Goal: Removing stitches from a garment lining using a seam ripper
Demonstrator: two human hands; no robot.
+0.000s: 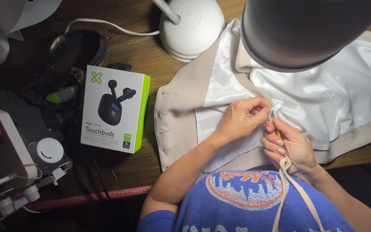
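From the head camera, your left hand (241,120) and right hand (290,146) pinch together on the white lining (323,99) of the beige vest (181,99) near the table's front edge (361,154), lamp shade (305,30) overhead, closed earbud box (112,109) well left.

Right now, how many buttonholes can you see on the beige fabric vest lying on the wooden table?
4, in a column down the beige fabric vest's left front edge: top, second, third, bottom. The hands, the arm and the lamp shade cover other parts, so more may be hidden.
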